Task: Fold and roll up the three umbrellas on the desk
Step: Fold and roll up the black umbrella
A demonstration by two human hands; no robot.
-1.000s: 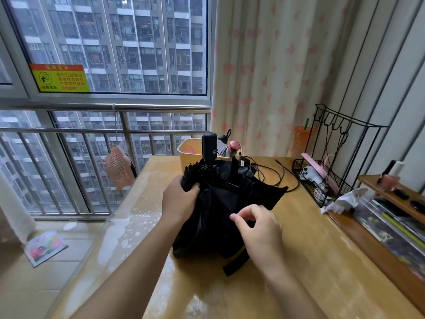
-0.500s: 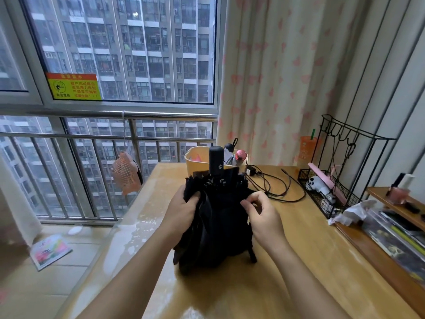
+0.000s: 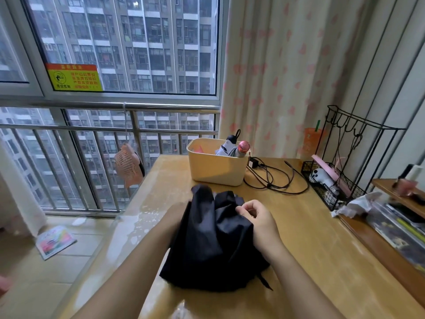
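Head view: a crumpled black cloth umbrella (image 3: 213, 245) is held on the shiny wooden bench (image 3: 310, 238). Its cloth is pinched by the right hand (image 3: 258, 218). The left hand (image 3: 178, 215) is pressed against its side, mostly hidden, so its grip cannot be told. Farther back, two folded umbrellas (image 3: 232, 147) are seen in a cream plastic bin (image 3: 213, 166).

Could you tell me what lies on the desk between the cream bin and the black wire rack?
In the head view, a tangle of black cables lies on the desk between the cream bin and wire rack.
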